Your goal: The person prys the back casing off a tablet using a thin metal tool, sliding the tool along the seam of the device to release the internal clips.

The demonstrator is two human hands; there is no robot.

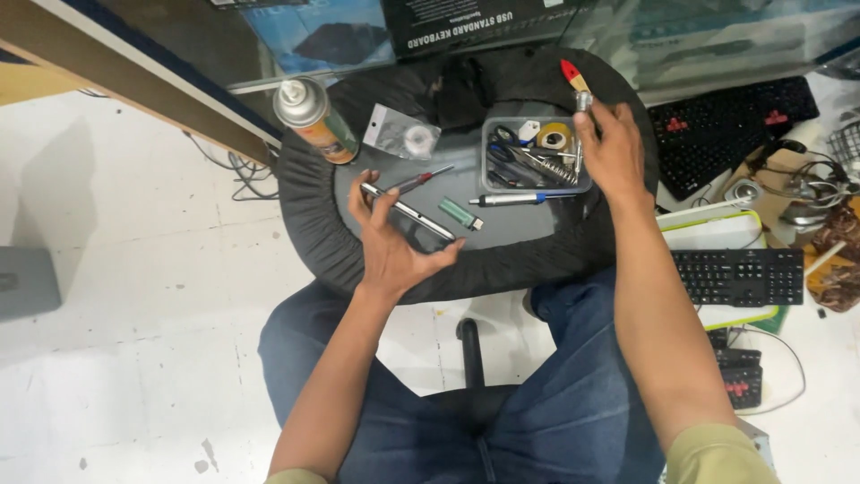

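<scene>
Left hand (394, 246) — fingers closing on a phone (408, 212) held edge-up over the round table (313, 224). Right hand (614, 152) — fingers gripping a red-handled brush (574, 81) above the tool tray (493, 184). Spray can (313, 119), screwdriver (421, 181), lighter (460, 213) and pen (515, 199) are lying nearby; keyboards (739, 276) are crowding the white floor (134, 314).

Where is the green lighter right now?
In the head view, the green lighter lies on the round table near its middle, just right of the phone held in the left hand and below the blue-tipped pen.

Bare forearms, olive short sleeves, blue denim jeans.
</scene>
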